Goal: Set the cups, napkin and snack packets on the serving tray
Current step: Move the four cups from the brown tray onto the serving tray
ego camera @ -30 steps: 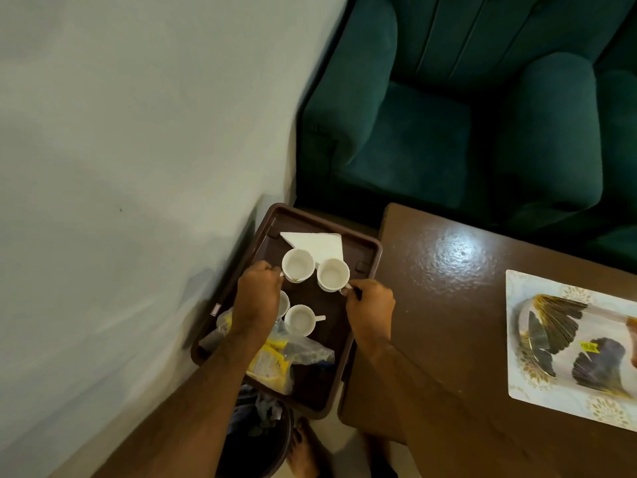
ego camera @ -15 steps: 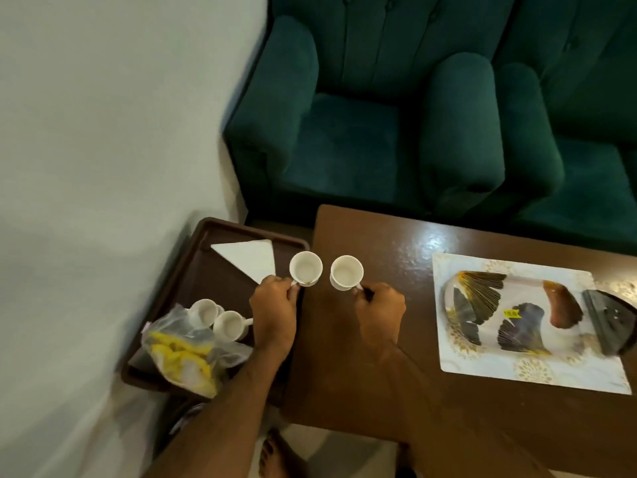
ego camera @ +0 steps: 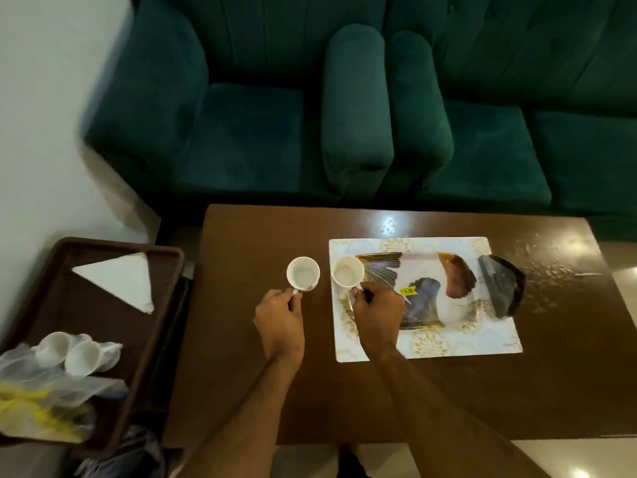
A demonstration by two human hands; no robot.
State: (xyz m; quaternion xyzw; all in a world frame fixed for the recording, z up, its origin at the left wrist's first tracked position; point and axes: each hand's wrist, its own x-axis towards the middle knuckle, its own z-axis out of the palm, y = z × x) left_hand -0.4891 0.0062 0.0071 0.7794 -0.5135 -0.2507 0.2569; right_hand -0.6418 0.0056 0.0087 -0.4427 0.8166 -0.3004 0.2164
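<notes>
My left hand (ego camera: pixel 281 322) grips the handle of a white cup (ego camera: pixel 303 273) over the bare brown table (ego camera: pixel 248 374), left of the serving tray. In my right hand (ego camera: pixel 377 313) is a second white cup (ego camera: pixel 347 271), held by its handle over the left edge of the white patterned serving tray (ego camera: pixel 465 345). A brown tray (ego camera: pixel 86 301) at the left holds a folded white napkin (ego camera: pixel 120 279), two more white cups (ego camera: pixel 70 351) and clear snack packets (ego camera: pixel 41 401) with yellow contents.
Green armchairs (ego camera: pixel 248 132) stand behind the table. A white wall (ego camera: pixel 41 132) is at the left. The brown tray rests beside the table's left edge, over a dark object below. A foot (ego camera: pixel 351 464) shows under the table's front edge.
Both hands lifted a cup each off the brown tray and carried them right, across the table. The right cup now hovers over the patterned tray's left edge.
</notes>
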